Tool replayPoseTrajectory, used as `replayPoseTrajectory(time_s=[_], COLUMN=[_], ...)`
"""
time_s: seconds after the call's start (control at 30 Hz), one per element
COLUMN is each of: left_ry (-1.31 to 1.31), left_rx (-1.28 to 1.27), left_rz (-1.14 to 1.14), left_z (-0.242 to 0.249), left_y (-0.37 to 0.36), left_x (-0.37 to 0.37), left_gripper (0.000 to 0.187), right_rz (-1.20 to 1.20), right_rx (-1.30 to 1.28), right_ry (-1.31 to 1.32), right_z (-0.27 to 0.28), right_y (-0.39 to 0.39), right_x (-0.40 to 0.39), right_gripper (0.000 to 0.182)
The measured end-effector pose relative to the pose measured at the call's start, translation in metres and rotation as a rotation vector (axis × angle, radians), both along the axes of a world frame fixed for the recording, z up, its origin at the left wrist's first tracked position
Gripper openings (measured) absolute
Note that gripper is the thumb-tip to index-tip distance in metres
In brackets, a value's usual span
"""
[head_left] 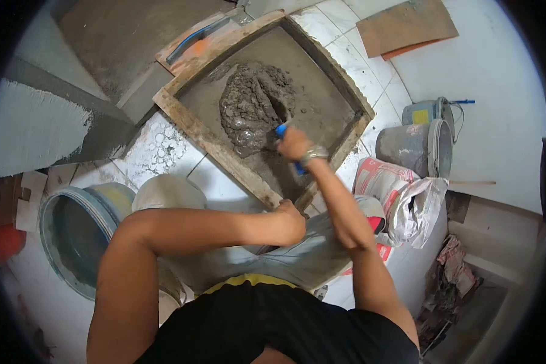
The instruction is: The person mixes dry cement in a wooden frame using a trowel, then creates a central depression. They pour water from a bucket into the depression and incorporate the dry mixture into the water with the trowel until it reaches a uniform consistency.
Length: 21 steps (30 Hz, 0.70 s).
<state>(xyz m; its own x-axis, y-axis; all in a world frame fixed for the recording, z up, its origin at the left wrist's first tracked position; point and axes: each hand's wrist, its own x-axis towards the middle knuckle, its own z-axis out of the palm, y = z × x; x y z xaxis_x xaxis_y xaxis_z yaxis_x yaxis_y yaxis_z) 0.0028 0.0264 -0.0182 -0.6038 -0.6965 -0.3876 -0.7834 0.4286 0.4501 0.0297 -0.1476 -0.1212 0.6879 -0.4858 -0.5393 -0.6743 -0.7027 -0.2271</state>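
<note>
My right hand is closed round the blue handle of a trowel, whose blade is at the wet grey mortar. The mortar is heaped in the middle of a shallow wooden mixing tray, with a thinner wet layer spread around it. Bent in towards my body, my left hand grips the tray's near corner; its fingers are partly hidden. A metal-coloured band circles my right wrist.
Left of my legs stands a large bucket with grey contents. On the right are an open cement bag, a grey bucket and a smaller bucket. A blue-handled tool lies past the tray's far left side, cardboard at the back right.
</note>
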Motion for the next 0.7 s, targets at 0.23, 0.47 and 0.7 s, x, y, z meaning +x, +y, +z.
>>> replayPoseTrajectory(time_s=[0.23, 0.47, 0.7], left_ry=[0.014, 0.011, 0.031], left_rx=[-0.005, 0.018, 0.037], left_rz=[0.046, 0.098, 0.099], left_z=[0.006, 0.018, 0.007], left_y=[-0.005, -0.012, -0.015], left_x=[0.005, 0.005, 0.011], left_gripper=[0.018, 0.018, 0.017], right_rz=[-0.294, 0.020, -0.421], right_rx=[0.112, -0.173, -0.153], right_ry=[-0.024, -0.069, -0.049], right_z=[0.009, -0.022, -0.032], right_y=[-0.102, -0.055, -0.097], right_x=[0.009, 0.006, -0.066], right_gripper=[0.031, 0.040, 0.042])
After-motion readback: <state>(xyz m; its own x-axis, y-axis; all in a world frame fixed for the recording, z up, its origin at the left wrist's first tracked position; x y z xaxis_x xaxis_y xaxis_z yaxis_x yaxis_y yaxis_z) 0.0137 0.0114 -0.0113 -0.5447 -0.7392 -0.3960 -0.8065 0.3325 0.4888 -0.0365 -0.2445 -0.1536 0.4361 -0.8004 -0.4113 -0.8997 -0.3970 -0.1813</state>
